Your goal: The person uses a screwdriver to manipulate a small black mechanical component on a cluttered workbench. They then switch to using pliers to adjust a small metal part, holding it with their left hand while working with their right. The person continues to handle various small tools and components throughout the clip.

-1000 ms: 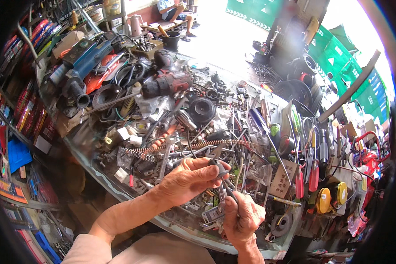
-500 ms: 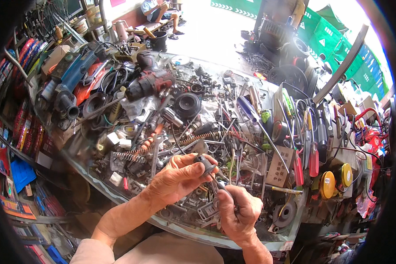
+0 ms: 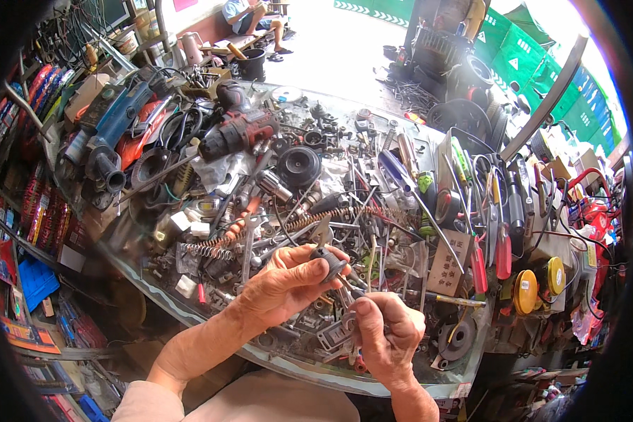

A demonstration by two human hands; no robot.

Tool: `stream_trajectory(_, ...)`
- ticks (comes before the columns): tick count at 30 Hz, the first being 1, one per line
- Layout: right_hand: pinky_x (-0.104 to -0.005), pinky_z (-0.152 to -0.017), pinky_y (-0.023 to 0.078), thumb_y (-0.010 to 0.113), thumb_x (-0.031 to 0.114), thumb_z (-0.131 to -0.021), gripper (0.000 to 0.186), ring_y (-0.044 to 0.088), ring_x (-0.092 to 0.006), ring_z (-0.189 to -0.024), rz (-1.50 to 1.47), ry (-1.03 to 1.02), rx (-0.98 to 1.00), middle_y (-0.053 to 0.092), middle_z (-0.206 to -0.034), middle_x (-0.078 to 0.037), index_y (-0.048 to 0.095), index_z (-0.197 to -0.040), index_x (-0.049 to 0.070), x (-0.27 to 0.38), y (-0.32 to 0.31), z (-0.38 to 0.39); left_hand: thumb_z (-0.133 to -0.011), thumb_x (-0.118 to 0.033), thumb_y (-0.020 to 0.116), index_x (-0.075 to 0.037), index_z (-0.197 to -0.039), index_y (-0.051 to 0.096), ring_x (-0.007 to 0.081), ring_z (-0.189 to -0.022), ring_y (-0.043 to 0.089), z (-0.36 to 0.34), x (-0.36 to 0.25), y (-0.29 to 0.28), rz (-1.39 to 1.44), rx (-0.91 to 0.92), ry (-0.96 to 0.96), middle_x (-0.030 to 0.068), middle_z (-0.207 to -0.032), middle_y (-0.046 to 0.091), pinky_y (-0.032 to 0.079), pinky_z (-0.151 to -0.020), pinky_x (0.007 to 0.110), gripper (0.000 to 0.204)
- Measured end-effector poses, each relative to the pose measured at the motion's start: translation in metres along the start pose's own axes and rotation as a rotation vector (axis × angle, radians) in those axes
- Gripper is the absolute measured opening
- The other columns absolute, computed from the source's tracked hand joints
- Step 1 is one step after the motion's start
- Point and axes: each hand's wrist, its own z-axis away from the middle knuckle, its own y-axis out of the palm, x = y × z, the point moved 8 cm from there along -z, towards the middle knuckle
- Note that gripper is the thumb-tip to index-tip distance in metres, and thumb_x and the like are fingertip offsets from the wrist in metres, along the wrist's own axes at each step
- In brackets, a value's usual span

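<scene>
Near the front middle of the cluttered bench, my left hand (image 3: 288, 281) pinches a small dark round part (image 3: 329, 263) with a wider ribbed rim between thumb and fingers. A flat piece of metal (image 3: 322, 232) shows just above those fingertips; whether it belongs to the part I cannot tell. To the right and slightly lower, my right hand (image 3: 388, 334) is closed around a slim metal tool (image 3: 347, 290), its thin end reaching toward the underside of the round part. My palm hides most of the tool, so its kind is unclear.
Loose metal parts and long springs (image 3: 330, 219) cover the glass-topped bench (image 3: 183, 309). A red and black power drill (image 3: 239, 133) and a blue grinder (image 3: 123, 112) lie at left. Red-handled screwdrivers (image 3: 503, 257) stand at right. A seated person (image 3: 250, 17) is far behind.
The round part has tilted in my left fingers, showing more of its ribbed rim. My right hand has shifted slightly right with the slim tool.
</scene>
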Motion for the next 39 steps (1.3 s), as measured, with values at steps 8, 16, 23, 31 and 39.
stream_trajectory(8,-0.0241,-0.045,0.041,0.066,0.012,-0.088,0.015,0.052,-0.009,-0.049,0.027,-0.023,-0.008,0.058,-0.06,-0.006,0.064,-0.087,-0.003,0.004,-0.001,0.0,-0.082,-0.015,0.073,0.004,-0.112,0.062,0.0152,-0.097,0.062,0.0,0.0,-0.002,0.018,-0.008,0.01,0.0106,-0.103,0.065,0.052,-0.087,0.028,0.037)
stream_trajectory(16,-0.0229,-0.045,0.04,0.067,0.014,-0.088,0.016,0.051,-0.0071,-0.048,-0.057,0.045,-0.036,0.056,-0.058,-0.004,0.065,-0.087,-0.002,0.001,-0.002,0.0,-0.083,-0.015,0.073,0.003,-0.112,0.062,0.0165,-0.1,0.062,0.002,-0.003,0.0,0.025,-0.013,0.034,0.0091,-0.106,0.065,0.052,-0.087,0.03,0.036)
stream_trajectory(23,-0.0232,-0.045,0.04,0.069,0.015,-0.087,0.016,0.051,-0.0065,-0.047,-0.048,0.086,-0.005,0.057,-0.057,-0.003,0.065,-0.085,-0.001,-0.002,-0.002,0.002,-0.083,-0.015,0.072,0.003,-0.113,0.062,0.016,-0.099,0.062,0.001,-0.001,0.0,0.011,0.014,0.013,0.0095,-0.106,0.065,0.052,-0.086,0.029,0.037)
stream_trajectory(31,-0.0255,-0.041,0.038,0.072,0.011,-0.082,0.012,0.05,-0.0136,-0.041,0.159,-0.259,-0.138,0.054,-0.054,-0.006,0.065,-0.079,0.001,0.025,-0.007,-0.001,-0.082,-0.021,0.073,0.004,-0.112,0.061,0.0166,-0.096,0.062,0.0,0.002,0.001,0.025,-0.019,0.004,0.0117,-0.1,0.064,0.051,-0.086,0.028,0.041)
stream_trajectory(39,-0.0264,-0.041,0.039,0.072,0.003,-0.077,0.008,0.05,-0.0171,-0.04,0.228,-0.465,-0.196,0.052,-0.053,-0.005,0.064,-0.079,0.001,0.038,-0.015,0.007,-0.084,-0.033,0.07,0.003,-0.106,0.061,0.0131,-0.081,0.058,-0.007,-0.01,-0.008,0.185,-0.041,0.079,0.0099,-0.091,0.062,0.046,-0.081,0.029,0.043)
